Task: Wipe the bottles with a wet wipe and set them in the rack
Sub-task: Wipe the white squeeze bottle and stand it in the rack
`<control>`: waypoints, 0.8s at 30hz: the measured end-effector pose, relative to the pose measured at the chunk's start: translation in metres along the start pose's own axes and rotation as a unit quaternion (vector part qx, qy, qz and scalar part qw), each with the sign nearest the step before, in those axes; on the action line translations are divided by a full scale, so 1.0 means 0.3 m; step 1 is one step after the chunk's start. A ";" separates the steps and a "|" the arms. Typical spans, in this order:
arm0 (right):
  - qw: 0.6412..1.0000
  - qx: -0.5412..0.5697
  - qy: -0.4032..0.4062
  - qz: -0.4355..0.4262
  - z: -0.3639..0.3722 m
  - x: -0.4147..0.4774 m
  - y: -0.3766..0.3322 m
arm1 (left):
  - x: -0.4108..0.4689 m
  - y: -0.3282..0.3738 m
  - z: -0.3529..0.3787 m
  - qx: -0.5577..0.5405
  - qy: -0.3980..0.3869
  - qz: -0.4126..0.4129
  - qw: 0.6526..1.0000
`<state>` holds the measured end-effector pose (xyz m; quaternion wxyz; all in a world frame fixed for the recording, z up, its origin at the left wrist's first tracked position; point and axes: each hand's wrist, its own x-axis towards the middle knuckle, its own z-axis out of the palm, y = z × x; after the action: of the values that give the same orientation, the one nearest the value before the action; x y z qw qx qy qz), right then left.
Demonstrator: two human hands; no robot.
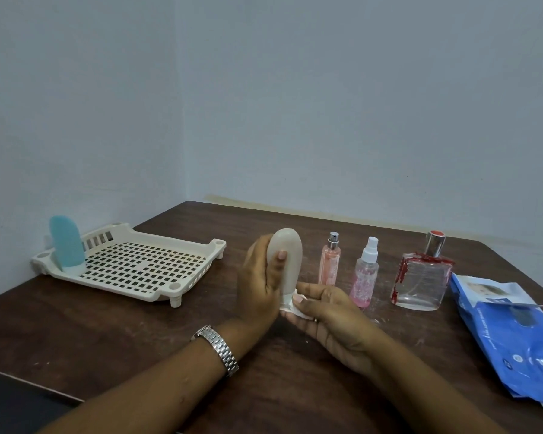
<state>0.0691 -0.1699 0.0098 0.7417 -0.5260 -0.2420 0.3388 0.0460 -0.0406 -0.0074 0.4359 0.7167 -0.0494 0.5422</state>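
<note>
The left hand (257, 286) is gripping the beige bottle (287, 258) upright just above the table (107, 333) while the right hand (333, 321) is pinching what looks like a wet wipe (290, 307) at its base.

Scuffed brown table (107, 324); pale blue walls (326, 104); silver wristwatch (218, 347).

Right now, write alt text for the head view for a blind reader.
A person's left hand holds a beige bottle at a table while the right hand holds a wet wipe at its lower end. At left a rack holds one blue bottle; at right are a slim pink bottle, a pink spray bottle, a square clear bottle and a blue wipes pack.
</note>
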 end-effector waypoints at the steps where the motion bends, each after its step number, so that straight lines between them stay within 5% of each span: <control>1: 1.000 -0.009 0.003 0.001 0.000 0.002 0.003 | 0.002 -0.001 -0.001 -0.003 0.004 -0.001 1.000; 12: 0.990 -0.079 0.097 -0.061 -0.022 0.014 0.002 | 0.016 -0.018 0.002 -0.029 0.041 -0.083 0.995; 24: 0.988 0.068 0.070 -0.116 -0.025 -0.021 -0.048 | 0.045 0.007 -0.082 0.031 -0.049 -0.106 0.993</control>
<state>0.0739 -0.1824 0.0210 0.8251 -0.4653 -0.2249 0.2282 0.0321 -0.0198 0.0058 0.4655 0.7568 0.0227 0.4582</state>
